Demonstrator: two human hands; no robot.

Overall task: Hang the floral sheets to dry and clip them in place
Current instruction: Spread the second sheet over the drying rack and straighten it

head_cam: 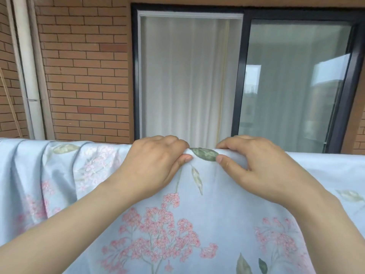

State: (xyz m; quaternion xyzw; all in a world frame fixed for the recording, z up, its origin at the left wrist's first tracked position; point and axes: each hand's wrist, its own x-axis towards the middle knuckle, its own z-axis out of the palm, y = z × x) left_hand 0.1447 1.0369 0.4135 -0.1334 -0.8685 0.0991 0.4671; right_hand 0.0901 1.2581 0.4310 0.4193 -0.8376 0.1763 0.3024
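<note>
Left hand [155, 165] and right hand [258, 167] both pinch the sheet [197, 214] at its top fold. The thumbs are on my side and the fingers curl over the far side, with a green leaf print [204, 154] between them. The hands are near each other but apart.

The sheet hangs over a support that I cannot see, because the cloth covers it. It falls toward me, in front of a brick wall [83, 66] and a window [296, 76].

I judge the step as spreading the sheet along the top. To do it well, I would slide the hands apart along the fold with a light, even pull, so the cloth lies flat. Toward the left end the sheet is bunched in folds [49, 175], and these need smoothing before clipping. I see no clips, so I cannot say where they will come from.
</note>
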